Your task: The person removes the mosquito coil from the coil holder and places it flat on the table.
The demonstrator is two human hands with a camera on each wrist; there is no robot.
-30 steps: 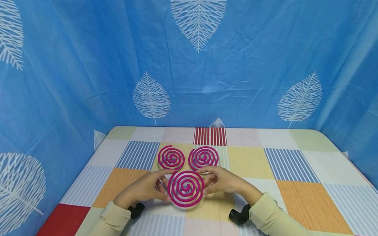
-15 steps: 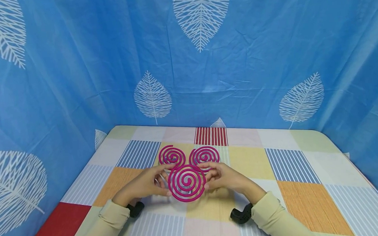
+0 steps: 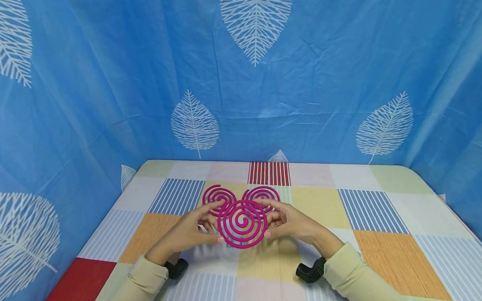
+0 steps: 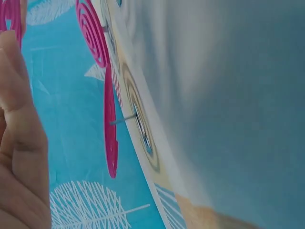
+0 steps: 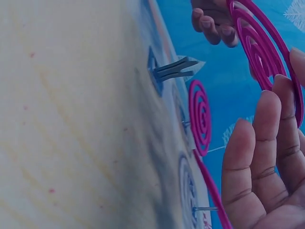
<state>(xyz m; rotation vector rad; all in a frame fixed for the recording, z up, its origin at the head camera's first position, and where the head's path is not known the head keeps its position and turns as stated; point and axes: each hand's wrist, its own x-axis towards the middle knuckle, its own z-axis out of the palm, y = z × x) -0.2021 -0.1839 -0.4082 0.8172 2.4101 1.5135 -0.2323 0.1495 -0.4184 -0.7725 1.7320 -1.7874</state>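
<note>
A pink mosquito coil (image 3: 245, 224) hangs in the air between both hands, lifted off the table. My left hand (image 3: 188, 233) pinches its left rim, and my right hand (image 3: 297, 225) pinches the right rim with thumb and fingers. In the right wrist view, a bare pronged metal stand (image 5: 172, 70) sits on the table beneath the held coil. Two more pink coils lie behind, the left one (image 3: 220, 199) and the right one (image 3: 267, 190), partly covered by the held coil and the fingertips. Each is propped above the table on a thin metal stand.
A patchwork-patterned tablecloth (image 3: 321, 205) covers the table. Blue curtains (image 3: 319, 82) with white leaf prints close in the back and both sides. A black wrist device (image 3: 310, 272) shows below each wrist.
Both hands have raised the front coil from low over the table, moving it up and slightly right. It now overlaps the two rear coils in the head view, which stay in place.
</note>
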